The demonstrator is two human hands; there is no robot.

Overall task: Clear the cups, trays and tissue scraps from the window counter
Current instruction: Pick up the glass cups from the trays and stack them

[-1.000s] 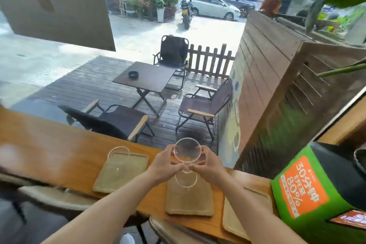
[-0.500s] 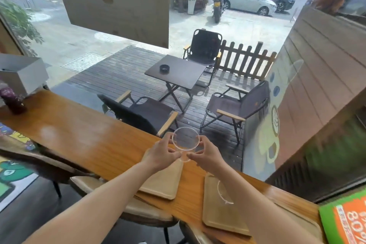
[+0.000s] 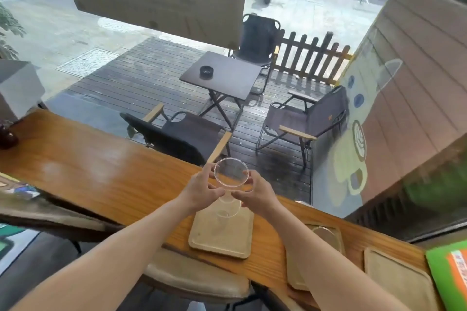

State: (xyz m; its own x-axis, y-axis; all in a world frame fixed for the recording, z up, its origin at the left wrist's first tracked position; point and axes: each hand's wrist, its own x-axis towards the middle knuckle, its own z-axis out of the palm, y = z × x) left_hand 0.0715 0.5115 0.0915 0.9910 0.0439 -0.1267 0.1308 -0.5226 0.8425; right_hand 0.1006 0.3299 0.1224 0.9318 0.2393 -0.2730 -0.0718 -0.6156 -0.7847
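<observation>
The cup is clear thin plastic, its round rim tilted toward the window, its narrower base pointing down at a tray. It hangs above the wooden counter, held between both hands. The left hand grips its left side, thumb and fingers curled loosely around the wall, index finger stretched up along the rim. The right hand clasps the right side the same way, fingertips nearly meeting the left thumb. Below the fingers lies the pale tray; right of the right hand, another tray carries a second clear cup.
</observation>
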